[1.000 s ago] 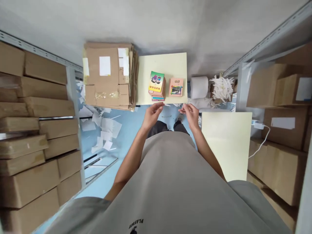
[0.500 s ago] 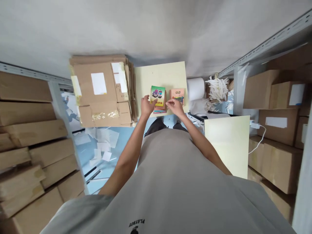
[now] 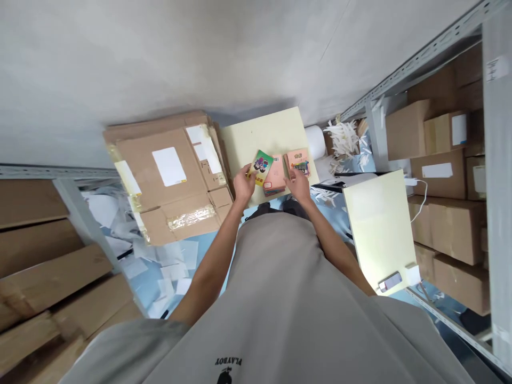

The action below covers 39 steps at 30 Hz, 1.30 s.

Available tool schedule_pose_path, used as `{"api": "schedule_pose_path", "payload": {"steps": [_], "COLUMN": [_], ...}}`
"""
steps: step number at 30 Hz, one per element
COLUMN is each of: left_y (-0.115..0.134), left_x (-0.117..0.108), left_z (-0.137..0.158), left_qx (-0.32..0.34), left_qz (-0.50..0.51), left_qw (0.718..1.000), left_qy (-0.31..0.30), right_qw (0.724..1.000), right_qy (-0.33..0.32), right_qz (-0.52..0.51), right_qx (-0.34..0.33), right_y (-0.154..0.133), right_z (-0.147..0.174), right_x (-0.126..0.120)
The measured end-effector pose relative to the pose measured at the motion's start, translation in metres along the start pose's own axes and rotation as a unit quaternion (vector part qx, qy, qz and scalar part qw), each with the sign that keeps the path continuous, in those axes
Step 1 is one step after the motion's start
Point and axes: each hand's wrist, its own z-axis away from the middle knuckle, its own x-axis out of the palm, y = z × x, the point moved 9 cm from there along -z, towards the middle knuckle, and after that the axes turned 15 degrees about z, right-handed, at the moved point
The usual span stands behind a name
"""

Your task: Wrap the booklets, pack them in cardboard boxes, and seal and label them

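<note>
My left hand (image 3: pixel 244 184) is closed on the lower left side of a thin green and yellow booklet (image 3: pixel 262 166) with cartoon figures on its cover. The booklet is tilted and partly covers a stack of pink booklets (image 3: pixel 275 173), whose top one shows a barcode and a small red-framed mark. Beside that stack, to the right, lies a second pink booklet (image 3: pixel 299 159) with a colourful picture, on top of others. My right hand (image 3: pixel 298 185) grips its lower left corner, thumb to the left and fingers over the cover. Both stacks rest on a pale yellow board (image 3: pixel 260 130).
Flattened cardboard boxes (image 3: pixel 172 202) are piled left of the board. To the right are a white roll (image 3: pixel 315 142), shredded paper strips (image 3: pixel 344 140) and another pale board (image 3: pixel 382 224) with a phone (image 3: pixel 390 281). Shelves of cartons (image 3: pixel 448 229) flank both sides. Loose paper sheets (image 3: pixel 174 272) litter the floor.
The green and yellow booklet has shifted left and turned clockwise, uncovering the pink booklet beneath. My right hand has moved from the gap onto the right stack. The whole view has turned slightly.
</note>
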Motion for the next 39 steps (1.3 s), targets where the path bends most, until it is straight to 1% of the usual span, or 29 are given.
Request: {"api": "schedule_pose_path", "payload": {"steps": [1, 3, 4, 6, 7, 9, 11, 13, 14, 16, 17, 18, 20, 21, 22, 23, 25, 28, 31, 33, 36, 39], "left_y": [0.011, 0.035, 0.048, 0.072, 0.082, 0.098, 0.105, 0.106, 0.106, 0.104, 0.101, 0.097, 0.084, 0.077, 0.072, 0.069, 0.069, 0.075, 0.079, 0.077, 0.069, 0.064], "left_x": [0.002, 0.013, 0.024, 0.051, 0.068, 0.101, 0.133, 0.164, 0.178, 0.202, 0.213, 0.224, 0.246, 0.257, 0.268, 0.278, 0.298, 0.334, 0.379, 0.411, 0.456, 0.490], "left_z": [0.003, 0.011, 0.015, 0.026, 0.033, 0.046, 0.059, 0.071, 0.077, 0.090, 0.097, 0.104, 0.124, 0.137, 0.152, 0.167, 0.194, 0.231, 0.263, 0.283, 0.313, 0.337], "left_qx": [0.024, 0.068, 0.089, 0.127, 0.143, 0.161, 0.157, 0.148, 0.149, 0.159, 0.159, 0.147, 0.092, 0.058, 0.027, 0.003, -0.017, -0.019, -0.020, -0.037, -0.071, -0.096], "left_qz": [-0.006, -0.039, -0.057, -0.078, -0.078, -0.067, -0.051, -0.034, -0.025, -0.007, -0.001, 0.004, 0.011, 0.016, 0.023, 0.030, 0.043, 0.044, 0.035, 0.033, 0.040, 0.064], "left_qw": [0.999, 0.991, 0.983, 0.956, 0.939, 0.909, 0.891, 0.883, 0.880, 0.879, 0.881, 0.882, 0.872, 0.859, 0.843, 0.827, 0.809, 0.804, 0.810, 0.814, 0.812, 0.815], "left_qy": [-0.028, -0.106, -0.152, -0.253, -0.301, -0.379, -0.423, -0.444, -0.449, -0.448, -0.445, -0.447, -0.481, -0.509, -0.537, -0.561, -0.585, -0.593, -0.585, -0.579, -0.577, -0.568], "right_qw": [0.999, 0.992, 0.987, 0.981, 0.981, 0.983, 0.988, 0.989, 0.987, 0.970, 0.952, 0.925, 0.854, 0.821, 0.793, 0.772, 0.747, 0.730, 0.730, 0.725, 0.714, 0.717], "right_qy": [0.036, 0.093, 0.109, 0.115, 0.109, 0.094, 0.090, 0.107, 0.124, 0.175, 0.206, 0.237, 0.290, 0.306, 0.317, 0.323, 0.331, 0.345, 0.355, 0.355, 0.343, 0.324], "right_qz": [0.011, 0.034, 0.045, 0.070, 0.084, 0.109, 0.118, 0.094, 0.065, -0.039, -0.113, -0.195, -0.348, -0.405, -0.445, -0.472, -0.506, -0.530, -0.532, -0.542, -0.568, -0.580], "right_qx": [-0.024, -0.082, -0.107, -0.136, -0.137, -0.111, -0.053, 0.030, 0.076, 0.164, 0.198, 0.224, 0.254, 0.263, 0.270, 0.276, 0.278, 0.259, 0.241, 0.235, 0.223, 0.212], "right_y": [-0.006, -0.020, -0.026, -0.033, -0.033, -0.024, -0.004, 0.026, 0.044, 0.081, 0.098, 0.115, 0.143, 0.154, 0.163, 0.172, 0.189, 0.220, 0.262, 0.294, 0.340, 0.378], "right_z": [0.005, 0.017, 0.025, 0.041, 0.049, 0.068, 0.091, 0.119, 0.135, 0.168, 0.185, 0.201, 0.229, 0.241, 0.251, 0.259, 0.273, 0.289, 0.306, 0.318, 0.333, 0.343], "right_x": [-0.013, -0.037, -0.048, -0.065, -0.070, -0.079, -0.085, -0.092, -0.094, -0.099, -0.101, -0.101, -0.099, -0.098, -0.097, -0.097, -0.101, -0.116, -0.136, -0.149, -0.167, -0.180]}}
